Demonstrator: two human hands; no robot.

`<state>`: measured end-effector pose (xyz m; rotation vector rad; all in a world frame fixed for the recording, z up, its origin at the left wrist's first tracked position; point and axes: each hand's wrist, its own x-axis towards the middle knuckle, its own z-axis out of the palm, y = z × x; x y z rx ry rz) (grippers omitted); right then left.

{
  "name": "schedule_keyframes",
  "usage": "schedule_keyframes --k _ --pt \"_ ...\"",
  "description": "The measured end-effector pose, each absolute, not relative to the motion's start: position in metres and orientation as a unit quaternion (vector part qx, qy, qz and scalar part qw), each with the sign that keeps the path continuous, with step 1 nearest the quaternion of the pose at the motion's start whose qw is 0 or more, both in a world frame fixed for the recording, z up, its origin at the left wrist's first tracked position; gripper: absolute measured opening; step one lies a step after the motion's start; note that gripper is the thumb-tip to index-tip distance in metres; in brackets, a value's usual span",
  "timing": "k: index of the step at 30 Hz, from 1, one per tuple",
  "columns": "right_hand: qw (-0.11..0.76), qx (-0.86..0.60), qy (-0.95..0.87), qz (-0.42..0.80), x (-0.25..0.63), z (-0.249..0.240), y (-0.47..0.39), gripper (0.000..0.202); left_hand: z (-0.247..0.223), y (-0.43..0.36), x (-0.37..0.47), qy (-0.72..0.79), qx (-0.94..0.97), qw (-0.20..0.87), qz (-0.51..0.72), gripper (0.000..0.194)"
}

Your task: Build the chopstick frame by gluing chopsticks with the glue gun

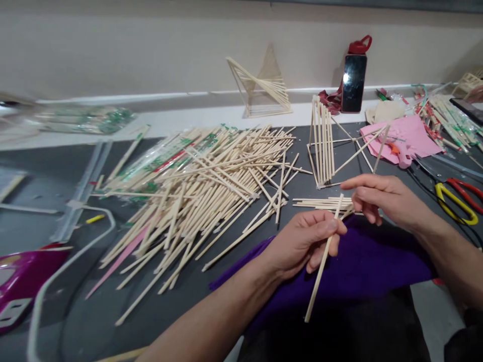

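Note:
My left hand [315, 241] pinches a pale wooden stick [320, 269] between thumb and fingers, its lower end pointing down over the purple cloth [362, 261]. To the right of the stick's upper end is my right hand [381, 198], index finger stretched out and the other fingers loosely curled, with nothing seen in it. A small row of sticks [315, 202] lies on the table behind my hands. Just beyond stands a stick frame [322, 143], with several upright sticks side by side. A large loose pile of sticks [226, 176] spreads to the left.
A twisted stick model [260, 90] stands by the wall, left of a phone [353, 83] propped upright. Pink foam sheet [411, 138], yellow-handled scissors [455, 206] and a red-handled tool [464, 193] lie right. A magenta device [32, 276] and white cord [75, 254] are left.

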<state>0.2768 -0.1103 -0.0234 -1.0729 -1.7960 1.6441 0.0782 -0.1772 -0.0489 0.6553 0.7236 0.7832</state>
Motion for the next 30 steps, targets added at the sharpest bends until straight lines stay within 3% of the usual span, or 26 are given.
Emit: schedule_keyframes --k 6,11,17,30 --pt "0.231 -0.355 -0.599 0.679 0.267 -0.031 -0.107 0.026 -0.049 -0.177 0.078 0.365 0.331 0.798 0.347 0.03" --pt "0.266 -0.341 -0.621 0.654 0.265 -0.034 -0.109 0.017 -0.051 -0.177 0.079 0.37 0.336 0.792 0.349 0.032" --pt "0.334 -0.384 -0.598 0.619 0.262 -0.039 -0.11 0.021 -0.048 -0.176 0.081 0.398 0.334 0.773 0.363 0.03" --pt "0.326 -0.39 -0.567 0.649 0.26 -0.036 -0.108 0.004 -0.052 -0.178 0.084 0.403 0.347 0.768 0.358 0.027"
